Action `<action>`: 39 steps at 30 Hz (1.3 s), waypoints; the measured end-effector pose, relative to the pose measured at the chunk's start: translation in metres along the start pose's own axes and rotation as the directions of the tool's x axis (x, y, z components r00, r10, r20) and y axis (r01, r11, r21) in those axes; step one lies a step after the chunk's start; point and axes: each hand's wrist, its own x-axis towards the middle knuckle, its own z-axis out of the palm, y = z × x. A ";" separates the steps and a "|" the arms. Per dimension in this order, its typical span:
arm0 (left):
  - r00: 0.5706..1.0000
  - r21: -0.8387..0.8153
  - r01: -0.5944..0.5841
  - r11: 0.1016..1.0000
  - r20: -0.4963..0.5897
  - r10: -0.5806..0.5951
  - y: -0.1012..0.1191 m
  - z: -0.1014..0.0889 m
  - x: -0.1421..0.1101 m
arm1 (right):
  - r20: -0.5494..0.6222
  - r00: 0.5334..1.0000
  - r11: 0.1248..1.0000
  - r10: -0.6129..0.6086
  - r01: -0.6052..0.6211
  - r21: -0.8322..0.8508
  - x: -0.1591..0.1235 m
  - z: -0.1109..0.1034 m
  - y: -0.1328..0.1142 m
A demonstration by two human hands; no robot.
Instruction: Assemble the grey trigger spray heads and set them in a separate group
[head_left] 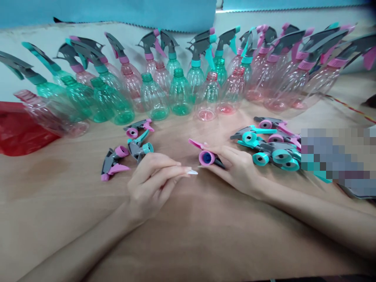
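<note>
My right hand [237,166] grips a pink and grey spray trigger head [207,156], its pink cap with a blue insert facing me. My left hand [154,178] is pinched on a thin clear tube [192,171] whose tip points at that cap, a short gap away. Both hands rest on the brown table [188,235]. Three loose trigger heads [129,150] lie just left of my left hand.
A pile of pink and teal trigger heads [272,143] lies right of my right hand. Rows of green and pink spray bottles [176,86], some capped, stand across the back. A red bag [20,131] lies at far left. A blurred patch covers the right edge.
</note>
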 end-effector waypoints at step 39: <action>0.839 -0.276 0.535 0.798 0.284 -0.464 0.015 0.021 -0.009 | 0.006 0.979 0.978 -0.203 0.202 0.056 0.001 0.008 -0.006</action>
